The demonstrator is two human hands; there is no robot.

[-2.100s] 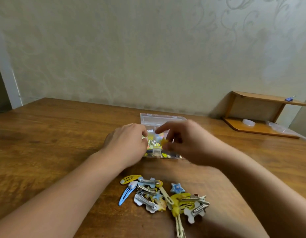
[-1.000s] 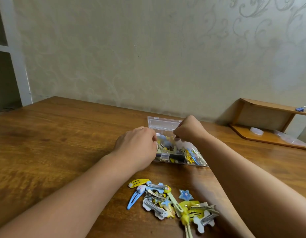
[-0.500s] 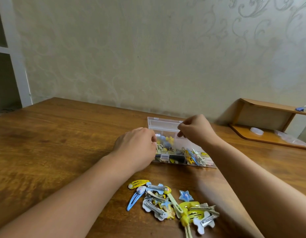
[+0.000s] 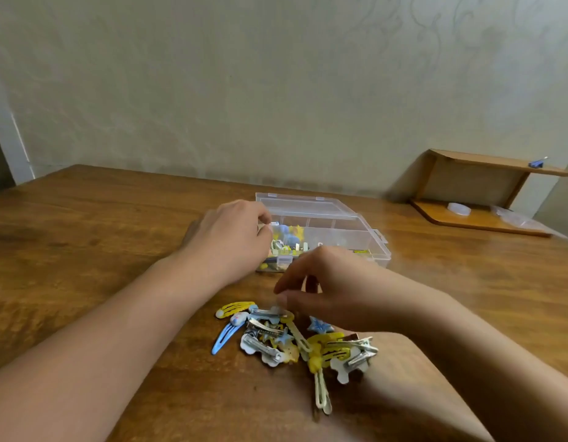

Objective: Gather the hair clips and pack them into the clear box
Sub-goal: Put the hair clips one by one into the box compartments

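Observation:
The clear box lies open on the wooden table, its lid tipped back, with several yellow and blue hair clips in its left compartments. My left hand grips the box's left end, fingers curled over the rim. In front of the box lies a pile of hair clips in yellow, blue and silver. My right hand hovers over the pile's far edge. Its thumb and fingertips come together just above a silver clip; blur hides whether they hold it.
A small wooden shelf stands at the back right against the wall, with a white cap and clear plastic on its lower board. A long pale clip sticks out of the pile toward me. Bare wood lies to the left.
My right hand has left the box and come down toward me to the pile of clips. My left hand has stayed at the box's left end.

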